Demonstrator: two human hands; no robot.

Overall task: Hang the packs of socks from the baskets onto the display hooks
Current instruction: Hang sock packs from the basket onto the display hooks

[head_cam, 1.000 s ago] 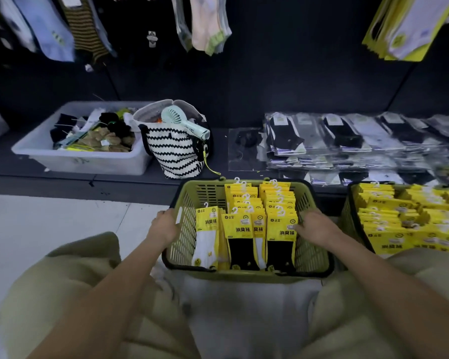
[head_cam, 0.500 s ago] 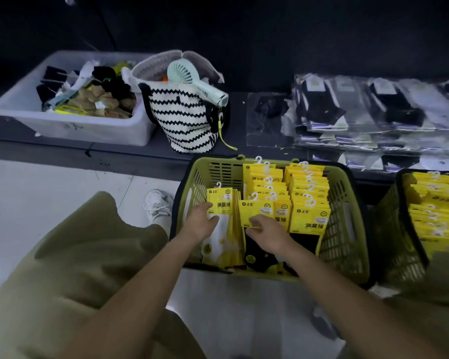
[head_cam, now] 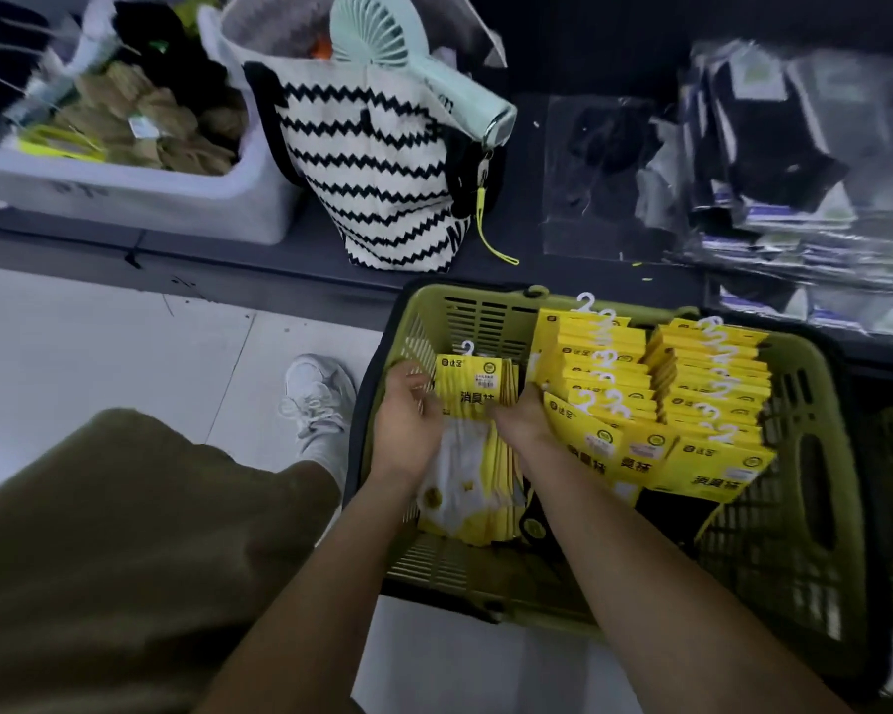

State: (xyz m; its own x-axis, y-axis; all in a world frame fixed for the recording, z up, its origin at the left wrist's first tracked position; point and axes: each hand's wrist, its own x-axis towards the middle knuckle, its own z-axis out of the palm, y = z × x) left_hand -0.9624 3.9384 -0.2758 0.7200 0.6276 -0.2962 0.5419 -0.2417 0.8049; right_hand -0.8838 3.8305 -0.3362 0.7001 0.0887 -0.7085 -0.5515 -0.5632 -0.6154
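Observation:
A green plastic basket (head_cam: 805, 512) on the floor holds several yellow packs of socks (head_cam: 692, 383) with white hooks, standing in rows. At the basket's left stands a small bundle of white-sock packs (head_cam: 473, 383). My left hand (head_cam: 406, 425) grips that bundle from its left side. From the right, my right hand (head_cam: 522, 417) grips the same bundle, fingers tucked between it and the middle row. No display hooks are in view.
A black-and-white zigzag bag (head_cam: 377, 162) with a mint hand fan (head_cam: 408, 59) sits on the dark low shelf. To its left is a white bin (head_cam: 140, 193) of loose socks. Clear-wrapped sock packs (head_cam: 805, 162) pile up at right. A white shoe (head_cam: 318, 399) is beside the basket.
The view has tilted down toward the basket. My hands left the basket's sides and closed in on the left bundle of white-sock packs, one on each side.

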